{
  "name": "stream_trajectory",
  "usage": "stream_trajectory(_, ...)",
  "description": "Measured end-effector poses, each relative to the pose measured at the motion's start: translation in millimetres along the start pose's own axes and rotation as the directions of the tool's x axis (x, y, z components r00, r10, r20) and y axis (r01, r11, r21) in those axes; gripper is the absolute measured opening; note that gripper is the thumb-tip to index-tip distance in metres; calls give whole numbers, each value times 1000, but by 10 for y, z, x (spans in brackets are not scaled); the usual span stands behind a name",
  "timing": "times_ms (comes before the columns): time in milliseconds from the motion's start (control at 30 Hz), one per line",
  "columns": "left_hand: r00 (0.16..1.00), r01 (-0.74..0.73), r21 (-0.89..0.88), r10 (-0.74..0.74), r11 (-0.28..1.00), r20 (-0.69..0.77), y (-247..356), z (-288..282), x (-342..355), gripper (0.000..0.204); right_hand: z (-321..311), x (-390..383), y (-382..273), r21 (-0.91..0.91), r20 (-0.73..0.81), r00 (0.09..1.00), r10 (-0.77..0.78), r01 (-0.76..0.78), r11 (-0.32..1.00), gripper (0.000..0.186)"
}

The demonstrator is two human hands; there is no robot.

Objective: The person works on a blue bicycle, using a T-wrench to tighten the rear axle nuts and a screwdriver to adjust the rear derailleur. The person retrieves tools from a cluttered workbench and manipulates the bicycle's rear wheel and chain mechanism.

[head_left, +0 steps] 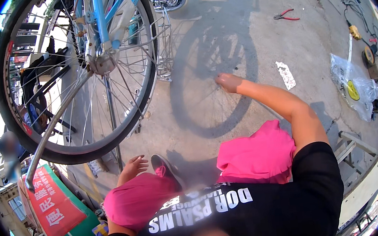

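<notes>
Left hand (132, 168): fingers are hanging loosely open, bike wheel (102, 63) standing ahead-left of them. Right hand (230, 83): can't tell if those fingers are gripping anything; pliers (286, 15) are lying well beyond.

Outdoor bike-repair spot: sunlit concrete ground (274, 108) below right fingers (221, 80), bicycle (102, 63) left of them, red-handled pliers (287, 16) beyond, rightward.

From my end I count one left hand (133, 167), one right hand (230, 83), one large spoked wheel (81, 155), one pair of pliers (282, 15) and one clear plastic bag (359, 95).
</notes>
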State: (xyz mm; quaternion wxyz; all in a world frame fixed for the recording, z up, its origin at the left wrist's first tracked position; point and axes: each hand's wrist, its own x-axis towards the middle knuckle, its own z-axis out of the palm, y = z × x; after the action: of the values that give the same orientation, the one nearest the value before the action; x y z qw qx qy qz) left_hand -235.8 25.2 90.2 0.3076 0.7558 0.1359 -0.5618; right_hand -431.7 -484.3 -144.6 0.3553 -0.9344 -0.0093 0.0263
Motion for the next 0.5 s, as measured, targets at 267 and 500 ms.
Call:
stream_trajectory(267, 996, -82, -47, 80, 996, -44, -62, 22, 43, 41, 321, 1749, -113, 157, -287, 941, -181, 232, 960, 24)
stream_trajectory(500, 998, -68, 44, 67, 997, 14, 5, 172, 141, 38, 567, 1745, -266, 269, -224, 930, 292, -229, 935, 23)
